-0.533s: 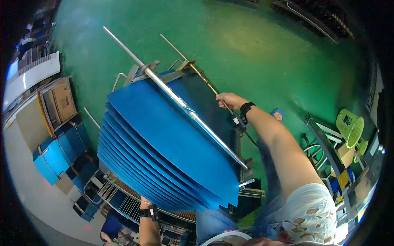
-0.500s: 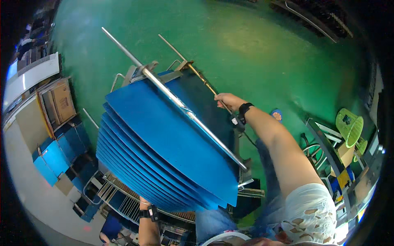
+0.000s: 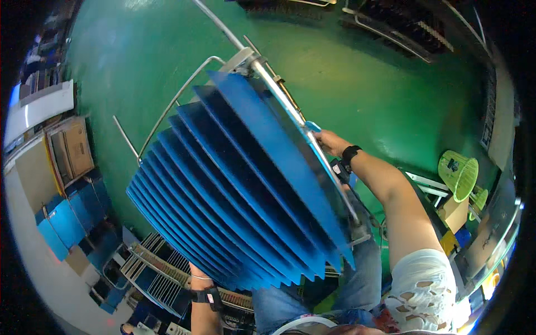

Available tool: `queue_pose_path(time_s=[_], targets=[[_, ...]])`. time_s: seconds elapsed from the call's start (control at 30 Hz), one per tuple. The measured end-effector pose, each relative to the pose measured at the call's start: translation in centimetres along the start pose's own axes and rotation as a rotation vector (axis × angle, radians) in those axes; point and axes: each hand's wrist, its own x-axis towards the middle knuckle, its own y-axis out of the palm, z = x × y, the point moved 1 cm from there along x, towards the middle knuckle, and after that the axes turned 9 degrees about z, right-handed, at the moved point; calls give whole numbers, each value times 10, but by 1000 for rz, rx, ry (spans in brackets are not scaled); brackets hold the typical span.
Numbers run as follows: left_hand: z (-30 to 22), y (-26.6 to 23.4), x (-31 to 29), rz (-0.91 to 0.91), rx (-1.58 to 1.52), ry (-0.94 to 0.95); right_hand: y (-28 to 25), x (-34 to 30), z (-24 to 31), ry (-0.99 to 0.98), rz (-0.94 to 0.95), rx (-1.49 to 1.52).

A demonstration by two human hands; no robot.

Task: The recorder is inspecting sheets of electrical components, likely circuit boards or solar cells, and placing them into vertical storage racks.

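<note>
In front of me is a rack of several stacked blue panels (image 3: 245, 151), fanned apart with dark gaps between them. A silver metal pole (image 3: 279, 92) runs along its right side. Behind that pole is a thinner rod (image 3: 288, 95), partly brass-coloured. My right hand (image 3: 333, 143) is closed round the lower end of this rod, its fingertips partly hidden by the silver pole. My left hand (image 3: 197, 272) is at the near lower edge of the panels, its fingers hidden beneath them. Black bands are on both wrists.
Green floor surrounds the rack. A wire rack (image 3: 156, 279) stands at lower left, with blue panels (image 3: 70, 220) and a cardboard box (image 3: 76, 146) further left. On the right are a yellow-green basket (image 3: 459, 174) and metal frames. Dark racks (image 3: 391, 33) stand at the far side.
The panel rack has swung and tilted, and its panels show wider gaps. Its silver pole has shifted right and away from me. My right hand has moved slightly right with the rod.
</note>
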Motion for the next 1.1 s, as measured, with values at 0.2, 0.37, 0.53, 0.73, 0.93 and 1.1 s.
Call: queue_pose_path(time_s=[0.2, 0.37, 0.53, 0.73, 0.93, 1.1], targets=[[28, 61, 24, 2, -9, 14, -71, -44, 42, -56, -11, -43], [47, 108, 22, -86, -48, 57, -72, -95, 96, -87, 98, -42], [67, 164, 32, 2, -96, 68, -142, -96, 106, -46, 146, -92], [70, 198, 34, 125, -156, 10, -162, -190, 158, -123, 27, -326], [73, 183, 51, 236, -90, -83, -217, -259, 101, -466, -424, 294], [66, 155, 54, 217, 64, -96, -158, -289, -40, -342, -607, 406]])
